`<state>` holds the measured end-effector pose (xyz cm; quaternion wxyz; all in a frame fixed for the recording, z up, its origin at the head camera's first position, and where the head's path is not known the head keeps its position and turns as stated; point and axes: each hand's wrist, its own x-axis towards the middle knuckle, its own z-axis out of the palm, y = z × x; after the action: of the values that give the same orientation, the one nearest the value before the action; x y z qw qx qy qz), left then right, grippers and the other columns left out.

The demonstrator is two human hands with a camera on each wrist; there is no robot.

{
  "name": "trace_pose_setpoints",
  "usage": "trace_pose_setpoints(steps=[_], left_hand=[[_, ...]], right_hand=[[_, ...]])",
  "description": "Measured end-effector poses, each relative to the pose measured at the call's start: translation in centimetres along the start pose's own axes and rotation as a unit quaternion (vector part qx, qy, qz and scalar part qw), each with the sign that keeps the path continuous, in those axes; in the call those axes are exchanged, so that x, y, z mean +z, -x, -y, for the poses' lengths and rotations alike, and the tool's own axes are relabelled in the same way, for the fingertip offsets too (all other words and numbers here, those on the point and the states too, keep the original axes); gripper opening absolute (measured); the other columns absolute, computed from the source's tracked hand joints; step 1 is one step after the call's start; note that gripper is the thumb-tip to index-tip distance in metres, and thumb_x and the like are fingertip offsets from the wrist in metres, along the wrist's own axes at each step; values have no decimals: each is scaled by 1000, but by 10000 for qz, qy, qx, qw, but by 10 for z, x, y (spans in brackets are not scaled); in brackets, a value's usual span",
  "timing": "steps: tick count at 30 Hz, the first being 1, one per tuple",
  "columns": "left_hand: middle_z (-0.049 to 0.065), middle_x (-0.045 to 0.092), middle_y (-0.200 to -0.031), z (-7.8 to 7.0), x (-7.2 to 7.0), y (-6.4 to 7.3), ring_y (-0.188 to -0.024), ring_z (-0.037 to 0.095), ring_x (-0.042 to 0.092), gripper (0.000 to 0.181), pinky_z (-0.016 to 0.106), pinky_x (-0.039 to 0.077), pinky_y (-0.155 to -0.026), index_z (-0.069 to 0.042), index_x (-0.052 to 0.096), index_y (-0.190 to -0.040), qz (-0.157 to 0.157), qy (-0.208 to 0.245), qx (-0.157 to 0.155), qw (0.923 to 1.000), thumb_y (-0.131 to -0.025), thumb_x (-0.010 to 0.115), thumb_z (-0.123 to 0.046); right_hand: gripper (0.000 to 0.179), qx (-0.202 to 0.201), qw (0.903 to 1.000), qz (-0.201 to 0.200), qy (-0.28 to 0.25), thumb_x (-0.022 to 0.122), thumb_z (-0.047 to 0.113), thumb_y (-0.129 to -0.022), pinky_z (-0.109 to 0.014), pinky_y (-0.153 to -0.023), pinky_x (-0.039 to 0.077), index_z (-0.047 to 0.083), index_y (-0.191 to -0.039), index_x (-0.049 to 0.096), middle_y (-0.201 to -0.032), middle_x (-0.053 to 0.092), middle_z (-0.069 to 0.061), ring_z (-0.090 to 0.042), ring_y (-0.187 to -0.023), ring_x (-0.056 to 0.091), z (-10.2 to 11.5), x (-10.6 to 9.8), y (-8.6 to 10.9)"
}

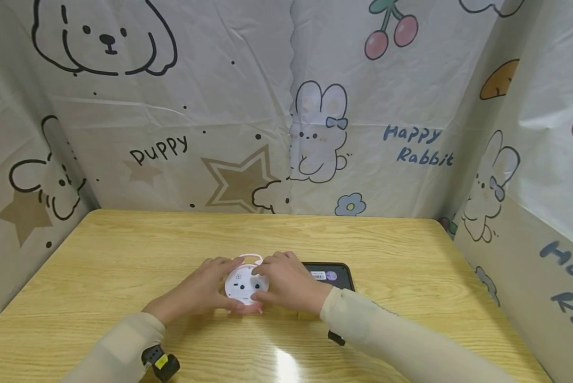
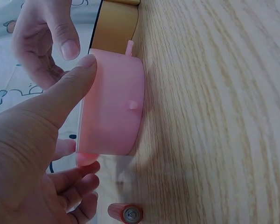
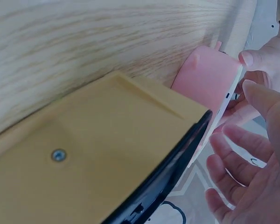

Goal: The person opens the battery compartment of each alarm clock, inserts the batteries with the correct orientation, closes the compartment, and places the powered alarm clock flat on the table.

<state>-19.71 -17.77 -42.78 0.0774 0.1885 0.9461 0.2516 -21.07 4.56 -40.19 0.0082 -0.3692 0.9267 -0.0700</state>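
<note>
A round pink alarm clock (image 1: 239, 297) lies face down on the table, with its white back up and a loop handle at the far side. Two dark knobs show on the back. My left hand (image 1: 202, 287) grips the clock by its rim, with the thumb on the pink side wall (image 2: 114, 102) in the left wrist view. Over the right part of the back is my right hand (image 1: 286, 282), its fingers loosely bent and spread. In the right wrist view that hand seems to hold nothing. An orange-red battery (image 2: 126, 212) lies on the table near the left fingers.
Right of the clock, partly under my right forearm, is a box with a black top (image 1: 341, 274) and yellow sides (image 3: 107, 140); a label is on top. The wooden table (image 1: 387, 244) meets printed cloth walls (image 1: 248, 106) at the back and sides.
</note>
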Motion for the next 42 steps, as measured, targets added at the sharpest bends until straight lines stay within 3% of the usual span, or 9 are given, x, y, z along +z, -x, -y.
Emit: trace_pose_setpoints(steps=[7, 16, 25, 29, 33, 42], left_hand=[[20, 52, -148, 0, 2, -2, -131, 38, 49, 101, 59, 45, -106, -11, 42, -155, -91, 54, 71, 9999, -73, 88, -47], [21, 53, -146, 2, 3, -5, -131, 37, 50, 100, 58, 45, -105, -8, 42, -154, -162, 83, 228, 9996, -74, 88, -44], [23, 51, -148, 0, 2, -3, -132, 40, 48, 99, 59, 44, -106, -8, 41, -154, -119, 46, 197, 9997, -74, 89, -42], [23, 51, -148, -1, 2, -2, -132, 41, 48, 101, 60, 44, -107, -8, 42, -154, -132, 97, 179, 9997, -72, 89, -43], [23, 51, -147, 0, 3, -1, -131, 41, 49, 101, 60, 45, -106, -8, 42, -154, -166, 60, 183, 9997, -72, 89, -44], [23, 50, -148, -1, 2, -1, -134, 42, 47, 99, 62, 43, -108, -9, 42, -154, -34, 72, 86, 9999, -74, 89, -42]], right_hand=[[33, -272, 9996, -11, 124, 73, 42, -92, -36, -106, 44, 22, -119, 75, -117, 73, 6, -13, -113, 62, 3, 3, -4], [22, -547, 9969, 60, 559, 72, 39, -93, -32, -100, 44, 25, -108, 79, -96, 70, 11, -8, -95, 60, 5, 6, -8], [17, -613, 9950, 80, 780, 71, 38, -93, -30, -97, 43, 29, -105, 80, -103, 72, 12, -9, -93, 55, 10, 6, -10], [12, -784, 9877, 107, 1347, 70, 37, -92, -30, -99, 44, 33, -97, 80, -100, 71, 12, -10, -93, 56, 13, 8, -12], [14, -1018, 9733, 79, 2057, 67, 40, -92, -29, -99, 44, 34, -95, 79, -102, 70, 13, -11, -99, 58, 17, 9, -13], [8, -1448, 9554, -70, 2572, 76, 34, -84, -25, -94, 45, 32, -91, 74, -103, 70, 14, -10, -100, 58, 19, 7, -12]])
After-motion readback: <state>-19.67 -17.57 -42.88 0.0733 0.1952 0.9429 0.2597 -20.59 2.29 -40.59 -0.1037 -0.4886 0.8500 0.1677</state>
